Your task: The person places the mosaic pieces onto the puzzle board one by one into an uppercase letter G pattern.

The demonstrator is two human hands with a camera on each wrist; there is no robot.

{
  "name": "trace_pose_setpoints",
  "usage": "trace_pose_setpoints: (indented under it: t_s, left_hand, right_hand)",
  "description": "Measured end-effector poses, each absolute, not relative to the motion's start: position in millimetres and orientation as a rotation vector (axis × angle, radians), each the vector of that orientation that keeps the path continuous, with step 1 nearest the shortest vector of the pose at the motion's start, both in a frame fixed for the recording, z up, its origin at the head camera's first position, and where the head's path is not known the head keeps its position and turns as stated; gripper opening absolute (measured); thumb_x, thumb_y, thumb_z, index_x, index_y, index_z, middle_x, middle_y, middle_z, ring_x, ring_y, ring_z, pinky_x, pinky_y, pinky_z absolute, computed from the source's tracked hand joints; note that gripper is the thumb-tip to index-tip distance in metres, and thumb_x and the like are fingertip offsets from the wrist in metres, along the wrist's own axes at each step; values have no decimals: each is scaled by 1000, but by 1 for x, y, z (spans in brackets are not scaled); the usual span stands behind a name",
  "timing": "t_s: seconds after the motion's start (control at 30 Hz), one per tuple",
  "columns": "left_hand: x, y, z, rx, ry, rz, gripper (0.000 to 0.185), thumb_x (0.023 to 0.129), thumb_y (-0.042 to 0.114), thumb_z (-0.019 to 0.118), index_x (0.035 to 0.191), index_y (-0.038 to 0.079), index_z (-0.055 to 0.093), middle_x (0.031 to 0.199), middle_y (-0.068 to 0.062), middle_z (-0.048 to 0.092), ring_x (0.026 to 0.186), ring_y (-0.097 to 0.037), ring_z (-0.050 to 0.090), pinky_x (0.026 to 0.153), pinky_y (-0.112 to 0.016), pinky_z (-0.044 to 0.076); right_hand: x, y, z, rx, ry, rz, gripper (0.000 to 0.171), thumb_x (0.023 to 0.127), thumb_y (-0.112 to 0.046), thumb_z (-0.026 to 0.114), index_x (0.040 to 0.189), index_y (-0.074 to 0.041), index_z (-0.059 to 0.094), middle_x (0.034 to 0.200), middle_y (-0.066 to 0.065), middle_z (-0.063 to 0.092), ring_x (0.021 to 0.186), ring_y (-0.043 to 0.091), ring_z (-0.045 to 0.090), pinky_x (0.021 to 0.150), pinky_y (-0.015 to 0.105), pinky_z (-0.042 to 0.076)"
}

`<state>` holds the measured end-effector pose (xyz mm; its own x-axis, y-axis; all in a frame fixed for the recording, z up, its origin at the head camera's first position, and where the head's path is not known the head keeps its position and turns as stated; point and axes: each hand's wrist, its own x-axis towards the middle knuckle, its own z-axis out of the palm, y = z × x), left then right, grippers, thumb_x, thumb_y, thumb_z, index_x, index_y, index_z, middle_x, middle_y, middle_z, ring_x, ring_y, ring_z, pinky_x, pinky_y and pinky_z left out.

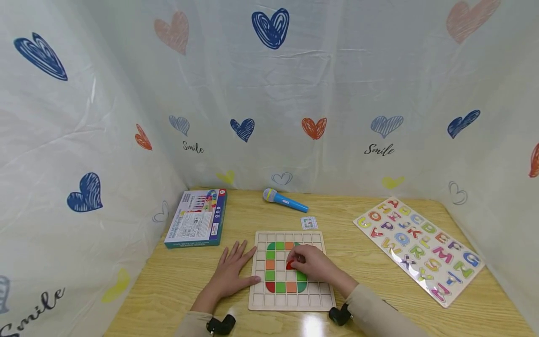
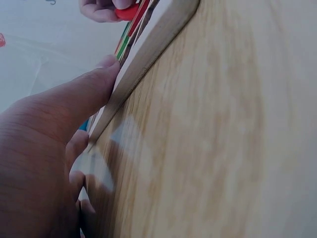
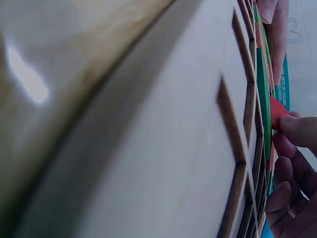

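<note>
A square wooden grid board (image 1: 258, 302) lies on the table, a ring of green, orange, teal and red tiles set in its cells. Over the middle of the board, my right hand (image 1: 311, 263) pinches a red tile (image 3: 278, 113) with a rounded edge between thumb and fingers. At the board's left side my left hand (image 1: 233, 273) rests with fingers spread and straight. Its thumb (image 2: 94, 85) touches the board's edge in the left wrist view. A dark red corner tile (image 1: 270, 287) sits at the ring's lower left.
Behind the board lie a small pattern card (image 1: 309, 223) and a blue toy microphone (image 1: 287, 201). A flat box (image 1: 196, 218) stands at the back left. On the right is an alphabet puzzle board (image 1: 418, 248). A heart-printed curtain (image 1: 294, 93) encloses the table.
</note>
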<state>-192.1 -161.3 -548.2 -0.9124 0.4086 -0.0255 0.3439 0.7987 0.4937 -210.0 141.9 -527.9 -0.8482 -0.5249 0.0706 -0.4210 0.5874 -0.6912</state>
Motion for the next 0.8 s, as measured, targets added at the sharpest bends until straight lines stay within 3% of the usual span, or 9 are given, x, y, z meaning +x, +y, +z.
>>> trace_pose_setpoints:
  t_s: [0.27,0.8]
  left_hand:
    - [-192,-160,-548,598,2854,748,87,89,65,65,160,24,38,169,-12,18,156,-36,7,123,-59,-4]
    - [-195,-159,-550,630,2861,737,87,88,66,64,160,24,37,169,-11,18,156,-35,7,123,-59,-2]
  right_hand:
    - [-211,142,-529,-860,2740,-973,7,97,-26,72,96,-19,73,86,-10,54,77,7,47,66,23,42]
    - [-208,151,-526,-885,2756,-951,10,95,-22,74,104,-22,78,94,-8,57,79,8,46,68,25,43]
